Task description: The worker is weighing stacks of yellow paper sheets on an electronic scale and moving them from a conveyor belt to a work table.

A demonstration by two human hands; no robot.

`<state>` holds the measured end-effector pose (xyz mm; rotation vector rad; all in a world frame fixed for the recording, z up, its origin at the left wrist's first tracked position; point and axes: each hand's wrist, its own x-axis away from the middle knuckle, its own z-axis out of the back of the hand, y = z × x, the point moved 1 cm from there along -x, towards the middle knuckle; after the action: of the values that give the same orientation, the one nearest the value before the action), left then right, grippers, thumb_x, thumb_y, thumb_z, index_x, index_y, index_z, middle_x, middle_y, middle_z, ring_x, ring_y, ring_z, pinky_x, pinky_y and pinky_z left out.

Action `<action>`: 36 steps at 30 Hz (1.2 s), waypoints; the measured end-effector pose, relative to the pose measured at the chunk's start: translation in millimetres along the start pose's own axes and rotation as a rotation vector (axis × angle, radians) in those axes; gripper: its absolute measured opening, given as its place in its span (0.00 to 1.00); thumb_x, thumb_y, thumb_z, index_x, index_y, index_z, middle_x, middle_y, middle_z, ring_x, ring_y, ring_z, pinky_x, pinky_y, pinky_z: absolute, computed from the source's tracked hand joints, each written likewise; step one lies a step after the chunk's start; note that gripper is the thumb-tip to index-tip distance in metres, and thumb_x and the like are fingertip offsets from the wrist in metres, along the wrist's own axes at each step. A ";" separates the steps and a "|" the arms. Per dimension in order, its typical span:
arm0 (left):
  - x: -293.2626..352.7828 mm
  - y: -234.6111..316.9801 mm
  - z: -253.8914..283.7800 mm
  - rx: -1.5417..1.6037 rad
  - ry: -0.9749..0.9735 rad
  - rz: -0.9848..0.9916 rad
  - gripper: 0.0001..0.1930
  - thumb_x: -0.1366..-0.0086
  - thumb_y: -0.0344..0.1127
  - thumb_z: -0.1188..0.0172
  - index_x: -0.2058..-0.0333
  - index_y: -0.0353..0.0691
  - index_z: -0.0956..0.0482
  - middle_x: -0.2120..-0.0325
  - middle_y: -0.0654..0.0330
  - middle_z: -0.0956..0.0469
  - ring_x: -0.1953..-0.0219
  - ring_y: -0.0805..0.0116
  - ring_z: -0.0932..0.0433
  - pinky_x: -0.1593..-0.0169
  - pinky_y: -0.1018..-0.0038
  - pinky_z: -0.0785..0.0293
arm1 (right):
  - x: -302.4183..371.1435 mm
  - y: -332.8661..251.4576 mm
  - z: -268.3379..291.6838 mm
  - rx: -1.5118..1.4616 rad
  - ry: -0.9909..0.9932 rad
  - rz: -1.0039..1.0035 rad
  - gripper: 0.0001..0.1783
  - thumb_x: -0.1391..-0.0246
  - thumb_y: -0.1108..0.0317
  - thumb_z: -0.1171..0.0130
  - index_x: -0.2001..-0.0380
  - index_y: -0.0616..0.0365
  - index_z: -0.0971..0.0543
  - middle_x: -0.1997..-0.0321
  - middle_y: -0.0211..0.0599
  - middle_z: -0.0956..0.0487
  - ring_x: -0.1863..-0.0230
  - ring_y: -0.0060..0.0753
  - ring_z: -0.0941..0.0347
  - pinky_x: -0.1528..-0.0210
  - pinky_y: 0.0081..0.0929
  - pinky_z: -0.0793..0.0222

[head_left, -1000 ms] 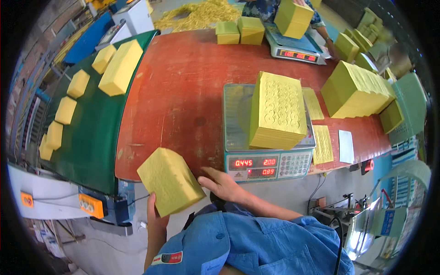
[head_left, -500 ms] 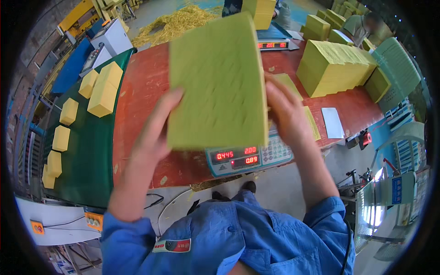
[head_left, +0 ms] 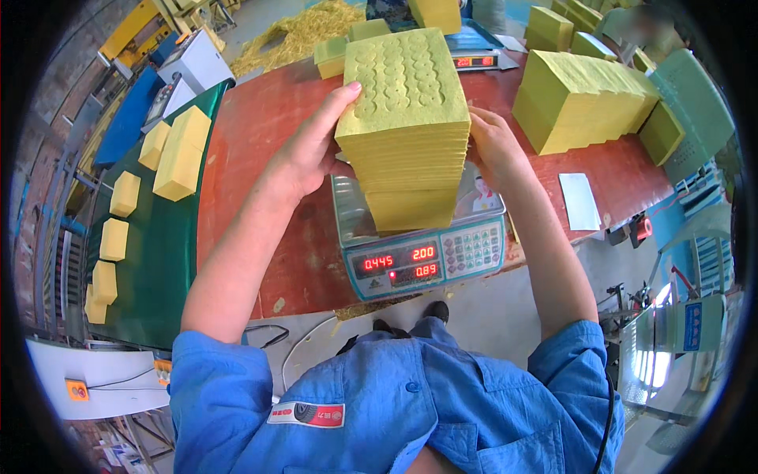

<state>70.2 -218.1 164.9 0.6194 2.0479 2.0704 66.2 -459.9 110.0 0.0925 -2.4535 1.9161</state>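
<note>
A tall stack of yellow paper sheets (head_left: 407, 150), with rows of round stamped marks on its top, is held between my two hands. My left hand (head_left: 314, 146) grips its left side, thumb on the top edge. My right hand (head_left: 496, 150) presses against the right side, its fingertips partly hidden behind the stack. Under the stack is a digital scale (head_left: 354, 215) with a lit red display and a keypad; I cannot tell whether the stack's lower end bears on the pan.
On the red table (head_left: 253, 174), a long row of yellow paper stacks (head_left: 576, 107) stands at right, near a white sheet (head_left: 579, 201). Smaller yellow blocks (head_left: 180, 158) sit on the green conveyor (head_left: 158, 261) at left. A second scale (head_left: 474, 60) and another person's yellow stack (head_left: 436, 14) are at the back.
The paper stack has come down from a raised position, its broad face toward me, to upright over the scale pan. Both hands still hold it.
</note>
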 end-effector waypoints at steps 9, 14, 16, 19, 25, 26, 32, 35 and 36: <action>3.8 -8.2 0.0 -0.054 0.027 0.005 0.41 0.41 0.73 0.54 0.41 0.45 0.29 0.48 0.56 0.25 0.51 0.65 0.25 0.59 0.66 0.23 | -0.4 10.3 -0.7 0.091 0.027 0.067 0.19 0.38 0.61 0.49 0.52 0.62 0.21 0.61 0.31 0.19 0.63 0.23 0.25 0.62 0.23 0.31; -2.8 -18.7 5.1 -0.148 0.069 -0.153 0.41 0.38 0.73 0.58 0.43 0.42 0.27 0.51 0.57 0.23 0.49 0.65 0.26 0.55 0.66 0.27 | -1.1 17.4 3.1 0.152 0.046 0.144 0.18 0.39 0.59 0.48 0.56 0.61 0.18 0.64 0.30 0.19 0.64 0.23 0.27 0.61 0.23 0.34; 1.9 -16.5 -0.5 -0.065 0.062 -0.134 0.39 0.35 0.69 0.57 0.40 0.41 0.32 0.46 0.58 0.27 0.44 0.65 0.30 0.46 0.67 0.34 | 1.6 17.4 2.6 0.254 0.086 0.183 0.18 0.39 0.60 0.48 0.55 0.61 0.18 0.63 0.31 0.19 0.64 0.23 0.27 0.60 0.24 0.33; -3.9 -29.2 10.9 0.018 0.092 -0.110 0.40 0.33 0.69 0.60 0.37 0.40 0.35 0.42 0.55 0.29 0.40 0.65 0.34 0.38 0.68 0.41 | 6.2 28.6 2.6 0.308 0.145 0.247 0.21 0.37 0.57 0.50 0.50 0.61 0.21 0.58 0.34 0.19 0.59 0.26 0.26 0.55 0.26 0.32; -20.7 -95.0 -13.7 0.426 0.164 -0.182 0.37 0.28 0.63 0.63 0.34 0.38 0.43 0.36 0.55 0.38 0.38 0.67 0.36 0.35 0.67 0.41 | 3.2 71.8 -5.4 -0.060 0.247 0.168 0.30 0.35 0.48 0.55 0.42 0.61 0.30 0.49 0.39 0.23 0.52 0.28 0.27 0.51 0.27 0.31; -28.8 -110.9 -20.2 0.406 0.169 -0.271 0.34 0.28 0.60 0.60 0.35 0.39 0.42 0.39 0.58 0.35 0.40 0.68 0.34 0.38 0.69 0.37 | 2.6 74.2 -14.9 -0.110 0.284 0.078 0.26 0.36 0.51 0.53 0.45 0.62 0.29 0.53 0.37 0.22 0.55 0.28 0.25 0.55 0.24 0.30; -62.4 -114.7 -20.4 0.606 0.220 -0.308 0.26 0.28 0.55 0.54 0.42 0.42 0.33 0.51 0.64 0.28 0.48 0.75 0.29 0.48 0.75 0.28 | -17.6 48.0 -35.3 -0.182 0.067 -0.004 0.25 0.36 0.49 0.52 0.53 0.61 0.24 0.60 0.34 0.20 0.62 0.25 0.25 0.60 0.27 0.27; -67.3 -108.0 -19.9 0.599 0.260 -0.309 0.25 0.28 0.56 0.55 0.44 0.42 0.32 0.51 0.65 0.29 0.49 0.76 0.28 0.48 0.73 0.28 | -40.9 52.4 -27.7 -0.181 0.091 -0.029 0.26 0.36 0.47 0.53 0.53 0.61 0.24 0.61 0.34 0.20 0.62 0.25 0.25 0.60 0.27 0.27; -65.1 -109.0 -19.8 0.588 0.273 -0.299 0.25 0.28 0.56 0.55 0.44 0.42 0.32 0.51 0.66 0.29 0.50 0.76 0.28 0.49 0.72 0.27 | -42.5 54.2 -24.2 -0.085 0.038 0.004 0.32 0.36 0.41 0.56 0.45 0.59 0.28 0.52 0.36 0.23 0.53 0.28 0.28 0.51 0.30 0.32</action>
<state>102.4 -257.1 46.8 0.0776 2.7271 1.4448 104.8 -422.1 60.9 0.0489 -2.5085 1.7944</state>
